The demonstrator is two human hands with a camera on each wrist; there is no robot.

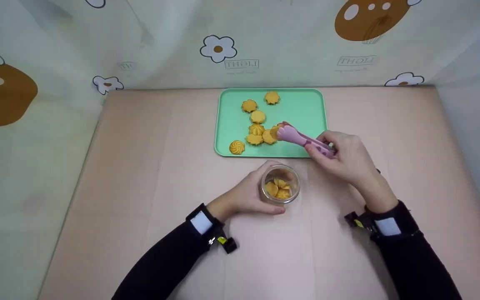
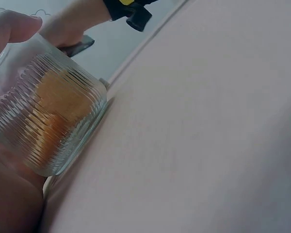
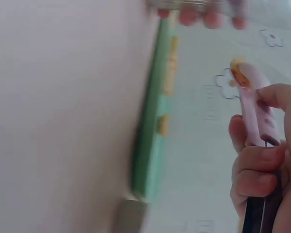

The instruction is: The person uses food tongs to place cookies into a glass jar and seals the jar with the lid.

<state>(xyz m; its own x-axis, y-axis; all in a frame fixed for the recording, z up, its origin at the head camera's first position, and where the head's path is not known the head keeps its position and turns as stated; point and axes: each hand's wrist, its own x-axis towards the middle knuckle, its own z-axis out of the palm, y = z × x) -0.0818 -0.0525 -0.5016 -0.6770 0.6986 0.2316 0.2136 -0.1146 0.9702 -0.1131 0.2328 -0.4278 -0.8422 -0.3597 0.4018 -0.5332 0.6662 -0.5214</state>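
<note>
My left hand [image 1: 251, 192] curls round a clear glass jar [image 1: 281, 201] that stands on the table, with several golden cookies [image 1: 282, 192] at its bottom. The left wrist view shows the jar's ribbed wall [image 2: 53, 107] with the cookies behind it. In my right hand [image 1: 344, 156] is a pair of pink tongs [image 1: 302, 139], gripped between thumb and fingers. The tong tips pinch one cookie [image 3: 238, 70], partly hidden by them, above the green tray [image 1: 302, 104]. Several more cookies [image 1: 257, 117] lie on the tray, mostly toward its left half.
The tray lies at the back of the pale wooden table [image 1: 161, 166], beyond the jar. Behind it hangs a patterned curtain [image 1: 161, 46]. Each wrist wears a black band with a small camera [image 1: 228, 245].
</note>
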